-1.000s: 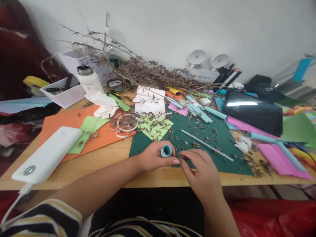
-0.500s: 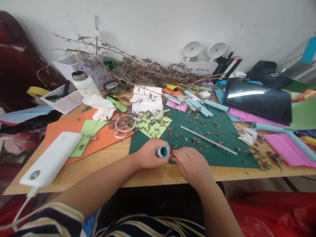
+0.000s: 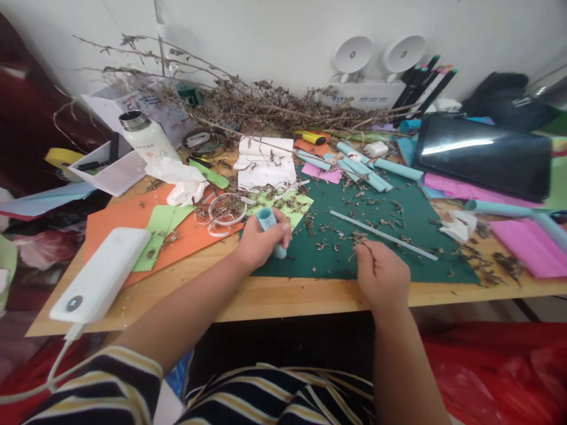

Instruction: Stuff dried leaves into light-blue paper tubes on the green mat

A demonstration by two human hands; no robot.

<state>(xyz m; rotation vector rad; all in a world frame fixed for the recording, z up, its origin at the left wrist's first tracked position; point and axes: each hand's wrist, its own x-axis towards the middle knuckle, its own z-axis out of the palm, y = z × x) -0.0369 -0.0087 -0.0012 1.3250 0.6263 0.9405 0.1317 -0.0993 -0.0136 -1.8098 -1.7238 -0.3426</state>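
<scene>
In the head view, the left hand (image 3: 259, 243) was closed around a light blue rolled paper tube (image 3: 267, 221), with fingers and thumb wrapped about its middle. The tube stood tilted. Its open, round upper end rose above the knuckles and leaned away from the person, and its lower end poked out under the hand, just over the near left part of a dark green sheet (image 3: 390, 254). The paper looked smooth and matte, wound into a narrow cylinder with a hollow mouth.

The right hand (image 3: 381, 275) lay well apart from the tube, knuckles up on the green sheet near the front edge of the wooden table (image 3: 287, 298). Its fingers were curled and drawn together, with the tips among dried brown leaf crumbs (image 3: 359, 241). Whether they nipped a crumb could not be told.

A thin white stick (image 3: 383, 235) lay slantwise on the sheet just beyond that hand. Several more pale blue paper rolls (image 3: 362, 172) lay farther back, near a heap of dry brown twigs (image 3: 248, 106) against the wall. Left of the tube were a clear tape ring (image 3: 227, 208), an orange paper sheet (image 3: 110, 221) and a white power bank (image 3: 101, 274). A black tablet (image 3: 482, 156) lay at the far right.
</scene>
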